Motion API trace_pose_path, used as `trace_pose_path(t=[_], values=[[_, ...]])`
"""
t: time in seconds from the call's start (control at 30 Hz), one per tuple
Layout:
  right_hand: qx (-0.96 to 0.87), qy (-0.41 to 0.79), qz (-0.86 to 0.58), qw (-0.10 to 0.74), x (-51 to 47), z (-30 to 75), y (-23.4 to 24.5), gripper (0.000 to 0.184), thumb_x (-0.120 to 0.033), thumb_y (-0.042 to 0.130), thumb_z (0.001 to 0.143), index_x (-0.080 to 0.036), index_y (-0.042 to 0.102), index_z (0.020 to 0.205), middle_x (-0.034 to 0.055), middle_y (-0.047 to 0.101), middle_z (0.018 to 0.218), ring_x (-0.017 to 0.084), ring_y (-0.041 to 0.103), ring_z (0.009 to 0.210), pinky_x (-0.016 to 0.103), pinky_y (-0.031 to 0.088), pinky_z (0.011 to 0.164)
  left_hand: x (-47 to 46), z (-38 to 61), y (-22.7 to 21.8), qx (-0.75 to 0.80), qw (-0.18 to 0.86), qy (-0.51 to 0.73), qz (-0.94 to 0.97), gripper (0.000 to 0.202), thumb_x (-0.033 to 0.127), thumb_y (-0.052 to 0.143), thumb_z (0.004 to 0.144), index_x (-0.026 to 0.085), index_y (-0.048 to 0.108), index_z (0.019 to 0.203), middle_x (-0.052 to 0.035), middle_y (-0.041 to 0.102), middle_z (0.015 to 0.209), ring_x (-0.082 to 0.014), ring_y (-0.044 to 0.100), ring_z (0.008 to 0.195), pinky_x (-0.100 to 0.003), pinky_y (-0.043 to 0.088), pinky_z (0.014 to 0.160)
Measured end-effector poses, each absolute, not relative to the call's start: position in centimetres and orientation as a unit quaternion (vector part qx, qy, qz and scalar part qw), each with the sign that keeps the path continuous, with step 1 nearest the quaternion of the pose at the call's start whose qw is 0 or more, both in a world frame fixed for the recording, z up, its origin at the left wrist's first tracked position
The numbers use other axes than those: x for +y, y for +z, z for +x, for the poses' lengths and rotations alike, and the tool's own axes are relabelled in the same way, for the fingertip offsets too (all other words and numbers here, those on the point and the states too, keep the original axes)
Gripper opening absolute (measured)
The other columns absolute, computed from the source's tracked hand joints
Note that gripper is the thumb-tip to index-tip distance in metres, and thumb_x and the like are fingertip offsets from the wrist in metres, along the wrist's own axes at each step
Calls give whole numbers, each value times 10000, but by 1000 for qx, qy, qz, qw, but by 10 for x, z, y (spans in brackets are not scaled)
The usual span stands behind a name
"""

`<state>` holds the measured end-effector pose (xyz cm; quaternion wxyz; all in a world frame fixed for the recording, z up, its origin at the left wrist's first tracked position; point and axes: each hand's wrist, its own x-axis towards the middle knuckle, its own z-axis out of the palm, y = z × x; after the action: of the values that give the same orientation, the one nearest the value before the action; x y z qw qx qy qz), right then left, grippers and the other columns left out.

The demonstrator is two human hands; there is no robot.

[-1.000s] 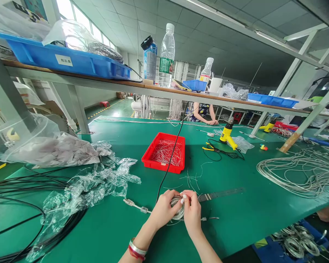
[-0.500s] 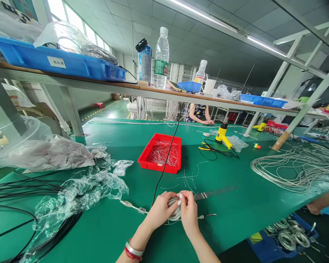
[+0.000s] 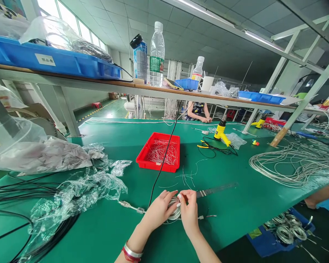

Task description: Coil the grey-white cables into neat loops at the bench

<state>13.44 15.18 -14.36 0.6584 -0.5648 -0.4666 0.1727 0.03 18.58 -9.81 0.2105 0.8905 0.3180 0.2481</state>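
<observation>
Both my hands meet over a small coil of silver-grey cable [image 3: 175,213] lying on the green table [image 3: 235,215]. My left hand [image 3: 158,211] wraps round the coil's left side. My right hand [image 3: 189,212] pinches at the coil's top with its fingertips. A loose end with a connector [image 3: 132,207] trails left from the coil. A metal ruler [image 3: 216,189] lies just beyond my right hand.
A red tray of cut wire ties [image 3: 159,151] sits ahead, crossed by a black cord [image 3: 164,157]. Crumpled clear plastic [image 3: 79,190] and black cables [image 3: 13,197] lie left, a big loose cable pile [image 3: 296,164] right. A yellow heat gun [image 3: 220,132] stands beyond. Another person [image 3: 199,111] works opposite.
My hands stay on the coil with only small finger movements. The view has shifted slightly, so everything sits a little further left and lower.
</observation>
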Motion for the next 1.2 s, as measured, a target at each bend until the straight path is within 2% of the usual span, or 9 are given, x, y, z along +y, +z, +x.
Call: trace_pose_path(t=[0.1, 0.2, 0.37, 0.5, 0.67, 0.83, 0.97, 1.2], values=[[-467, 190, -556, 661, 153, 136, -146, 250, -453, 487, 877, -205, 452, 883, 79, 665, 832, 160, 648, 699, 281, 541, 615, 186, -1, -99, 322, 208, 244, 891, 417, 364, 518, 910, 230, 473, 1302, -85, 616, 1237, -276, 565, 1091, -447, 493, 927], [-474, 200, -547, 661, 154, 138, -149, 231, -433, 487, 880, -216, 429, 824, 48, 634, 806, 141, 615, 673, 259, 522, 589, 186, -3, -99, 325, 208, 240, 891, 498, 392, 541, 896, 230, 410, 1348, -97, 570, 1306, -303, 532, 1153, -480, 476, 948], [-486, 196, -538, 660, 153, 139, -147, 279, -401, 468, 895, -222, 375, 702, 9, 579, 755, 124, 554, 684, 253, 485, 656, 185, -2, -96, 313, 221, 235, 893, 340, 384, 530, 904, 223, 520, 1203, -73, 642, 1162, -250, 587, 1033, -400, 503, 884], [-493, 195, -527, 665, 153, 137, -143, 321, -388, 475, 891, -221, 347, 650, 18, 571, 760, 130, 543, 704, 256, 457, 668, 185, 1, -94, 342, 237, 243, 876, 319, 367, 518, 909, 192, 525, 1176, -96, 638, 1123, -243, 597, 1016, -385, 497, 874], [-483, 215, -510, 679, 155, 137, -142, 281, -372, 511, 874, -219, 382, 677, 13, 571, 759, 136, 554, 725, 268, 472, 685, 183, 4, -90, 362, 259, 249, 860, 275, 425, 473, 917, 192, 594, 1001, -64, 640, 887, -228, 611, 845, -349, 491, 750], [-456, 258, -482, 703, 155, 135, -141, 239, -384, 547, 857, -207, 451, 730, 14, 585, 776, 123, 584, 694, 250, 500, 637, 179, 7, -85, 370, 278, 269, 845, 279, 437, 436, 931, 211, 597, 960, -38, 633, 858, -203, 581, 815, -317, 452, 739], [-424, 295, -451, 728, 154, 132, -138, 194, -401, 489, 886, -213, 451, 858, 18, 605, 776, 140, 626, 738, 277, 528, 678, 180, 7, -84, 375, 285, 275, 838, 269, 449, 442, 927, 223, 586, 926, -22, 644, 860, -196, 565, 803, -303, 426, 719], [-388, 323, -431, 748, 153, 130, -135, 212, -412, 533, 847, -215, 455, 850, 8, 616, 733, 151, 635, 725, 292, 525, 687, 182, 9, -84, 392, 282, 273, 832, 311, 489, 442, 914, 214, 525, 793, -1, 579, 735, -190, 532, 723, -289, 387, 649]])
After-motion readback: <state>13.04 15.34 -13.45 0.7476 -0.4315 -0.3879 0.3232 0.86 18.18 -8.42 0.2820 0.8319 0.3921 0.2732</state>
